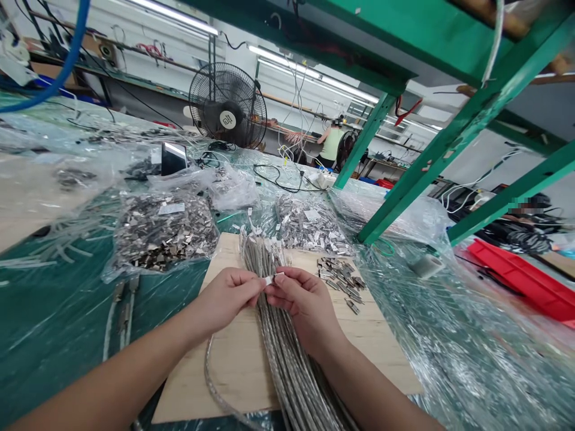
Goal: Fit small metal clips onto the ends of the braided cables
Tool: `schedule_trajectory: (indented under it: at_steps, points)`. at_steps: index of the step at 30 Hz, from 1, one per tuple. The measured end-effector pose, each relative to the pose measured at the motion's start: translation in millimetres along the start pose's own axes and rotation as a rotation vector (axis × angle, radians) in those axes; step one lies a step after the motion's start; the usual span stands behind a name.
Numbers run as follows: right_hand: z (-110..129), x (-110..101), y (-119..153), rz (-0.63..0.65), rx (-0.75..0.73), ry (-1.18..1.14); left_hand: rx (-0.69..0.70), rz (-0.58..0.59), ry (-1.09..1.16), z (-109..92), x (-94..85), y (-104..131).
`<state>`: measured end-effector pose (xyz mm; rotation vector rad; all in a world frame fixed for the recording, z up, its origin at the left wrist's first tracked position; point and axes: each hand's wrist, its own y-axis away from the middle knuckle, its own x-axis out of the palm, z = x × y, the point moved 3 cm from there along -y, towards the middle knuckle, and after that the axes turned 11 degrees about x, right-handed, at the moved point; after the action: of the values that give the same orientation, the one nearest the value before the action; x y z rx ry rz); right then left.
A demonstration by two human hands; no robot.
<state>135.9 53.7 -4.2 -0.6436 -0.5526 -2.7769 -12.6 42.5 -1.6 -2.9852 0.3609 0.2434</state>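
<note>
Over a thick bundle of grey braided cables, my two hands meet fingertip to fingertip. My left hand is closed in a pinch on the end of one cable, whose white connector shows at the fingertips; the rest of that cable loops down below the hand. My right hand is also closed, its thumb and fingers at the connector's tip. Whatever small part it pinches is mostly hidden. Loose metal connector shells lie right of the bundle on a pale wooden board.
Bags of metal parts and of white-and-metal pieces lie behind the board. Finished-looking cable ends rest at left. Green frame posts rise at right, near a red tray. A fan and a person are farther back.
</note>
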Motion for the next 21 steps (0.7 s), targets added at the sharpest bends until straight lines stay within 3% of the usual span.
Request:
schedule_trajectory:
  at_steps: [9, 21]
  points:
    - [1.0, -3.2, -0.5, 0.044, 0.081, 0.009, 0.07, 0.057, -0.076, -4.5, -3.5, 0.7]
    - [3.6, -4.9, -3.0, 0.089, 0.074, 0.034, 0.096, 0.079, -0.163, -1.7, -4.9, 0.9]
